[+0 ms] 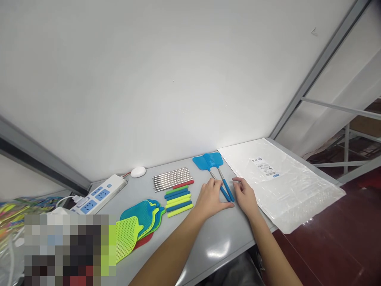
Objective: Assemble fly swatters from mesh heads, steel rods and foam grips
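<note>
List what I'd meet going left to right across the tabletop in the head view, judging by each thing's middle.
Power strip → pile of mesh swatter heads → row of coloured handles → left hand → right hand → white package.

Counting one left hand, one right hand! Now two blue fly swatters; one red tube, one green tube, at least two blue tubes, at least two yellow tubes! Several metal rods, too close to count. At least four swatter heads. One power strip!
</note>
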`<state>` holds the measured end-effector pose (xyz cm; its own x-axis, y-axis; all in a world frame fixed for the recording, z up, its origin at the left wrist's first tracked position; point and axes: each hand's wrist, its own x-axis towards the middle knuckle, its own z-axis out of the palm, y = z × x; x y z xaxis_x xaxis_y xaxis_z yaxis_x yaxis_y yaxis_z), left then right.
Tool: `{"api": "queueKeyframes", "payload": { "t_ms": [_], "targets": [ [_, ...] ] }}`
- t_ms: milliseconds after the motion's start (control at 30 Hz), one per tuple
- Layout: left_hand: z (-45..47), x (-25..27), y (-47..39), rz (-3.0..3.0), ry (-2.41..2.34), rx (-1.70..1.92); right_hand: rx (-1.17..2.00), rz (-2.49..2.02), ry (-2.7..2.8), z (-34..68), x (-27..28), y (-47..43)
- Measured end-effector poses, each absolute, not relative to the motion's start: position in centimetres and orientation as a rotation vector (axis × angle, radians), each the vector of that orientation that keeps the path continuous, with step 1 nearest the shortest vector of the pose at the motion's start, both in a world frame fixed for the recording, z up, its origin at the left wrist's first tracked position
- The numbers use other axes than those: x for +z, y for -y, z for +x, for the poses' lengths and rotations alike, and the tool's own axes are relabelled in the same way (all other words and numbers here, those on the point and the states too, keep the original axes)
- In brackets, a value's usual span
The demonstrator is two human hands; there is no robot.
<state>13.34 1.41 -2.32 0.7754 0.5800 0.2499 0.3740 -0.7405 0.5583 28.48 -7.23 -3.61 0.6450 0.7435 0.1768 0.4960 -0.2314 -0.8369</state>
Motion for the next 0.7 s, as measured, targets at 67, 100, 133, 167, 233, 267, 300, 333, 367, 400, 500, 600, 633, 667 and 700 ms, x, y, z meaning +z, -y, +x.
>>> {"api": "queueKeyframes", "payload": {
  "t_ms": [67, 100, 133, 167, 233, 267, 300, 333, 367, 400, 500, 600, 633, 667, 700],
  "targets": [
    [13.3, -2.3, -1.4, 2.505, -0.703, 0.563, 0.342, -1.879, 1.004, 28.4, -3.7, 7.2],
    [13.3, -2.3, -1.4, 2.518, -0.701, 0.560, 0.351, -1.872, 1.015, 28.4, -3.7, 7.2],
    [13.3, -2.3, -1.3, 2.531, -0.701, 0.557, 0.357, -1.864, 1.025, 28.4, -3.7, 7.1],
    [13.4, -2.3, -1.3, 2.543, -0.703, 0.554, 0.361, -1.856, 1.033, 28.4, -3.7, 7.1],
    [13.4, -2.1, -1.0, 2.565, -0.701, 0.547, 0.361, -1.838, 1.040, 28.4, -3.7, 7.2],
    [13.3, -1.8, -0.8, 2.574, -0.696, 0.543, 0.358, -1.827, 1.040, 28.4, -3.8, 7.3],
    [13.0, -1.6, -0.5, 2.584, -0.690, 0.539, 0.356, -1.815, 1.038, 28.3, -3.7, 7.4],
    [12.6, -1.2, -0.2, 2.594, -0.685, 0.534, 0.354, -1.804, 1.035, 28.2, -3.7, 7.6],
    [11.9, -0.9, 0.1, 2.602, -0.685, 0.529, 0.353, -1.793, 1.033, 28.0, -3.6, 7.8],
    [11.0, -0.5, 0.5, 2.613, -0.695, 0.526, 0.356, -1.781, 1.031, 27.7, -3.5, 8.1],
    [7.0, 0.4, 1.9, 2.646, -0.844, 0.563, 0.386, -1.770, 1.099, 26.5, -2.3, 8.4],
    [2.4, 0.5, 3.4, 2.591, -1.187, 0.674, 0.476, -1.760, 1.398, 24.6, 0.6, 6.9],
    [1.1, 0.3, 3.9, 2.549, -1.305, 0.704, 0.501, -1.738, 1.543, 23.9, 1.8, 5.8],
    [0.1, 0.1, 4.3, 2.507, -1.412, 0.724, 0.511, -1.723, 1.686, 23.0, 3.1, 4.4],
    [-0.7, -0.2, 4.7, 2.469, -1.506, 0.732, 0.492, -1.714, 1.817, 22.0, 4.2, 2.7]
  ]
}}
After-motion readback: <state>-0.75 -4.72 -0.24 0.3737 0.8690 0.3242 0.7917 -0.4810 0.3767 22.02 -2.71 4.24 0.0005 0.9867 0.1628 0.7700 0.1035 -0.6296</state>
